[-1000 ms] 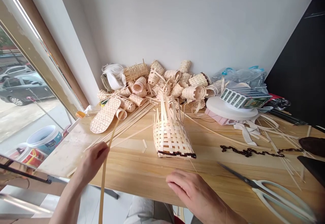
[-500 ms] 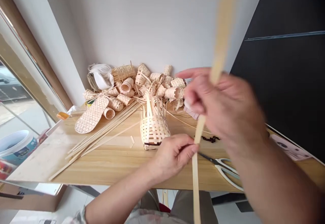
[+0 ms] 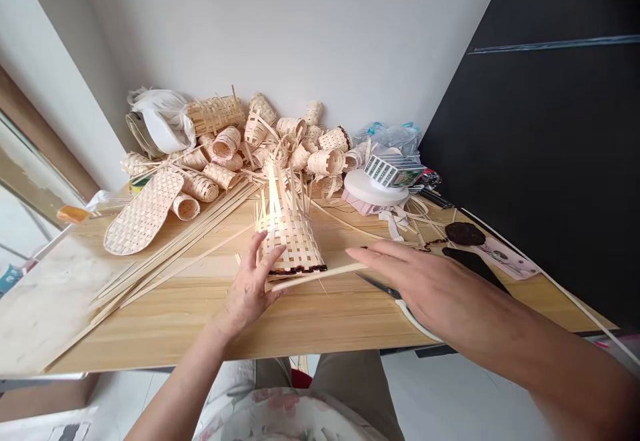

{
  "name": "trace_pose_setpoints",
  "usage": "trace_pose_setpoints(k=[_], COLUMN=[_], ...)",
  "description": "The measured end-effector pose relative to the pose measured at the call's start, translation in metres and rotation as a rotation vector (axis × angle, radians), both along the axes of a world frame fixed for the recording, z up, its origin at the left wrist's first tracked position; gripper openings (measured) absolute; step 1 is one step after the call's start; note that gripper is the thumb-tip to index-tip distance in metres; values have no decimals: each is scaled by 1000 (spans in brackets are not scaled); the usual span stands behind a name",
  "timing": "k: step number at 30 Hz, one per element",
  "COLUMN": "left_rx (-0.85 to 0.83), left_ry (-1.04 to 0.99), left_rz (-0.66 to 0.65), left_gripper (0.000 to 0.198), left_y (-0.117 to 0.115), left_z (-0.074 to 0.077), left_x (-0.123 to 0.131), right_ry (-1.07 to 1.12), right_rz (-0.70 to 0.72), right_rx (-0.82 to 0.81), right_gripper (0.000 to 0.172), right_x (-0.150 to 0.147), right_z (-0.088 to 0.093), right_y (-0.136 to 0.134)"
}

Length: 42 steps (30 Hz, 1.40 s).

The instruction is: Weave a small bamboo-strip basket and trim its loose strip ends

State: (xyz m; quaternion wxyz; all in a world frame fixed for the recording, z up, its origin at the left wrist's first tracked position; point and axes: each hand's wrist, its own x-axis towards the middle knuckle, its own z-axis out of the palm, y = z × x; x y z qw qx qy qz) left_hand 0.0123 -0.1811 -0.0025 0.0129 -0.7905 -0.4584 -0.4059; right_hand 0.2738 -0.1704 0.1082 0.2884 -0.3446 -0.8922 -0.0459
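Note:
A woven splint basket (image 3: 293, 244) stands on the table before me, with tall loose stakes at its top and a dark strand along its lower front edge. My left hand (image 3: 250, 284) is at its lower left corner, fingers spread and fingertips against the weave. A pale flat wooden strip (image 3: 320, 276) runs across the basket's front, from the left thumb to my right hand (image 3: 425, 281). The right fingers lie long and together over the strip's right end; the right thumb is hidden. Scissors (image 3: 383, 286) lie partly under the right hand.
Small woven baskets (image 3: 227, 144) are heaped along the wall. A woven sole-shaped piece (image 3: 145, 214) and long loose strips (image 3: 185, 231) lie at the left. At the right are a boxed stack (image 3: 394, 170) on a white round object (image 3: 373, 188), and a dark coil (image 3: 465, 233).
The long strip, upright in both hands before, now lies across the basket's front. My left hand has moved left to the basket and spread its fingers; my right hand has come down.

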Motion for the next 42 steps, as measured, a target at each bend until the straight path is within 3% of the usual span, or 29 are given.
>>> trace_pose_setpoints(k=[3,6,10,16,20,26,32,42], left_rx=[47,75,29,81,71,-14,-114,-142], left_ry=[-45,-163,-277,-234,-220,-151,-109,-104], left_rz=[-50,-75,-152,-252,-252,92,0,84], left_gripper=[63,51,14,9,12,52,62,51], left_y=[-5,-11,-7,-5,-15,-10,8,7], left_z=[15,37,49,47,45,16,-7,-11], left_x=[5,13,30,53,46,5,8,13], right_ry=[-209,-220,-207,-241,-124,-124,-173,-298], right_rz=[57,44,18,32,21,-54,-109,-216], right_rx=[-26,-13,-72,-179,-181,-190,-268,-220], right_gripper=[68,64,61,39,25,31,26,25], right_x=[2,12,21,-5,-27,-40,-59,-69], right_z=[-5,-8,-8,-2,-9,-17,-20,-25], right_y=[4,8,9,-12,-21,-17,-12,-10])
